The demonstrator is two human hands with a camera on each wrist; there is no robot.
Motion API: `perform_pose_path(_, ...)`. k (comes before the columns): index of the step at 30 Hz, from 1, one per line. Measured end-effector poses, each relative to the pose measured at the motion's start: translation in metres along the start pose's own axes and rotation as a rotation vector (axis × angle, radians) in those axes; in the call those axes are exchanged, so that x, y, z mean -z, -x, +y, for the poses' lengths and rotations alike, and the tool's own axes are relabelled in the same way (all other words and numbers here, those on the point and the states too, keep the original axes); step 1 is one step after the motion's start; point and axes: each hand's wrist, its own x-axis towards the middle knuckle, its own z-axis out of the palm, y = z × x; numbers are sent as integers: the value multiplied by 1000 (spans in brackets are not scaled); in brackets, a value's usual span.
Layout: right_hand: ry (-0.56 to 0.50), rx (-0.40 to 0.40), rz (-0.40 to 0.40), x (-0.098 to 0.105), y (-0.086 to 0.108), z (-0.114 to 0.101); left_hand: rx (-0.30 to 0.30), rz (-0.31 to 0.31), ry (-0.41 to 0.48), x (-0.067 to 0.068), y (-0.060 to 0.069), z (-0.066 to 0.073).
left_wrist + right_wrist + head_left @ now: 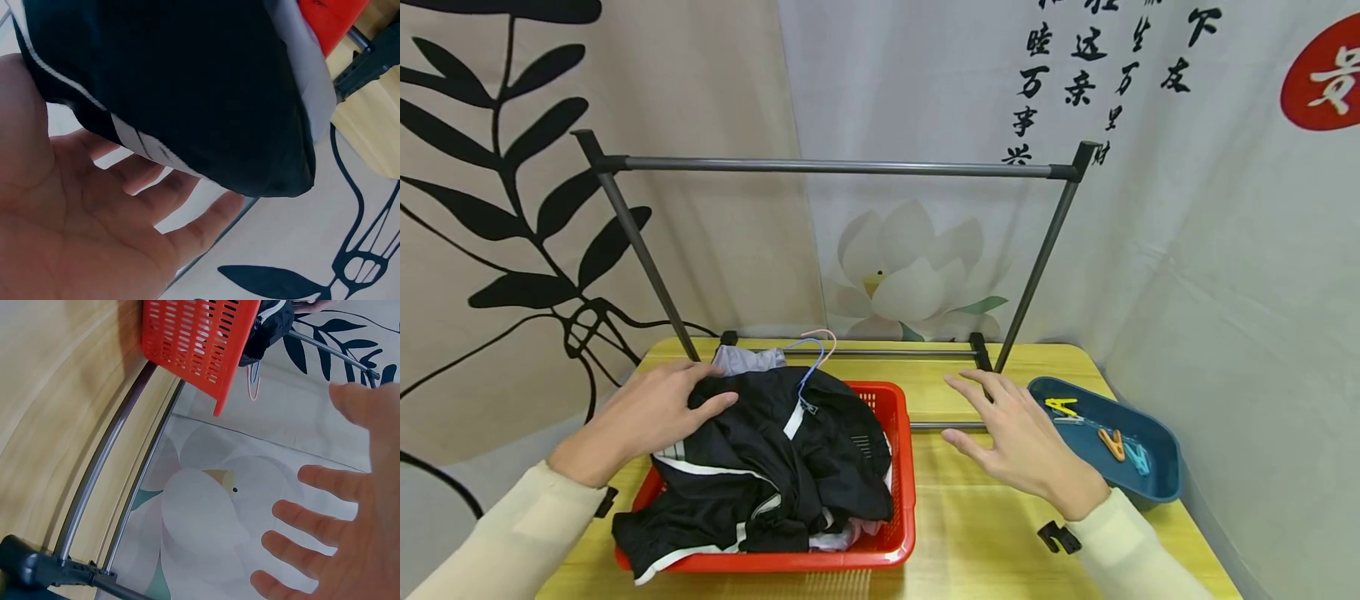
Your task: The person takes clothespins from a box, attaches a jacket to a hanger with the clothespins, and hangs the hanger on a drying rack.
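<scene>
A black garment with white stripes [820, 467] lies heaped in a red basket [906, 483], one end hanging over the front left rim. Two hanger hooks, blue [808, 379] and pink, rise from the heap. My left hand [651, 417] is at the garment's upper left edge, fingers relaxed; in the left wrist view this hand [112, 219] has its fingers spread beside the black cloth [169, 94], and whether they touch it I cannot tell. My right hand [1022, 442] hovers right of the basket, fingers spread, holding nothing; the right wrist view shows the hand [337, 519] likewise.
A grey metal rack [842, 167] stands on the yellow wooden table [955, 517], its top bar beyond the basket. At the right, a blue tray [1165, 458] holds several clothespins [1112, 444], near my right wrist. Grey cloth [748, 360] lies at the basket's back left.
</scene>
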Motion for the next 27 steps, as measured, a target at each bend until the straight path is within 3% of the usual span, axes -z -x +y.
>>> perform_pose_path(27,-51,77,-41,-9,-25,-26,-46,-35,83,-14,-12,-21)
